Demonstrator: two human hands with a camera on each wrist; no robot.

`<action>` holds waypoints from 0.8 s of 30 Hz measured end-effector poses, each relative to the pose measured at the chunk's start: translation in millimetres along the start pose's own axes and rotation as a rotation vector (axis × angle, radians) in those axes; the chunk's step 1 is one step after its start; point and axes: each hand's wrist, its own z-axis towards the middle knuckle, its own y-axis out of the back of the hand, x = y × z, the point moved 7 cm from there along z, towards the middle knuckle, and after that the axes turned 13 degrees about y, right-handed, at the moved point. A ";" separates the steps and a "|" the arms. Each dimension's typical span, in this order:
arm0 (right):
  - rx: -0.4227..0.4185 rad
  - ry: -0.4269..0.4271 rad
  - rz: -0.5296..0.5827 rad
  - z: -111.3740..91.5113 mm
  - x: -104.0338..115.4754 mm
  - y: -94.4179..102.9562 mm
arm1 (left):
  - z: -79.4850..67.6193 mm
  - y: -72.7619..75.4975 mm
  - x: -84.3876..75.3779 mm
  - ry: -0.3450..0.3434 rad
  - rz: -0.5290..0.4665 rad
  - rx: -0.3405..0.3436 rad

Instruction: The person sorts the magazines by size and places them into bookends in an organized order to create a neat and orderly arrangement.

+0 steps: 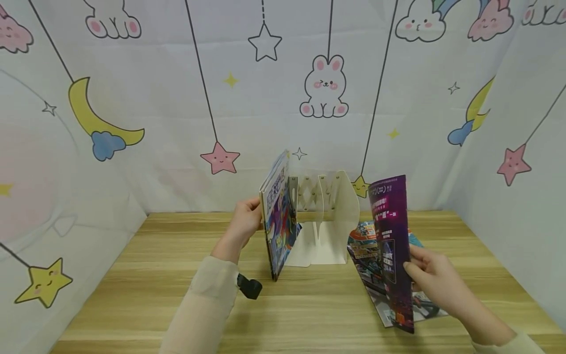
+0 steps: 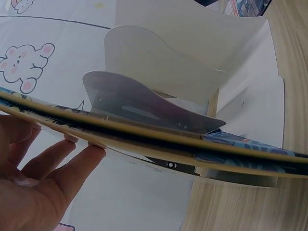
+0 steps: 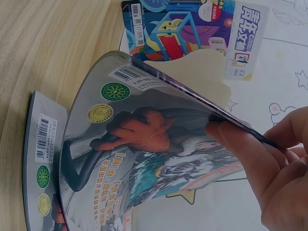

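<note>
Upright magazines (image 1: pixel 279 223) stand at the left end of a cream metal bookend (image 1: pixel 347 216). My left hand (image 1: pixel 245 221) is on their outer left side; in the left wrist view its extended fingers (image 2: pixel 79 168) touch that side from below the edges. A purple-backed magazine (image 1: pixel 391 246) is in my right hand (image 1: pixel 435 278), pinched between thumb and fingers along its right edge. It is raised, tilted and slightly bowed; its other cover (image 3: pixel 144 144) shows a red-gloved hand. Under it, another magazine (image 1: pixel 373 297) lies flat on the table, partly hidden.
The bookend's curved dividers (image 2: pixel 159 62) stand between the two hands. A wood-grain table (image 1: pixel 168 295) runs back to a cartoon-printed cloth (image 1: pixel 265 108), which also hangs along both sides. A black strap piece (image 1: pixel 249 287) sticks out from the left wrist.
</note>
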 end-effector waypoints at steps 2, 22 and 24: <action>0.000 0.009 -0.020 -1.1 2.2 0.1 | 0.0 -0.3 -0.1 0.001 -0.002 -0.001; -0.024 0.039 -0.069 -9.3 19.2 0.2 | -0.9 -0.6 1.1 -0.001 0.013 0.009; -0.026 0.040 -0.073 -10.0 21.4 0.1 | -1.1 -0.7 1.6 0.003 0.015 0.014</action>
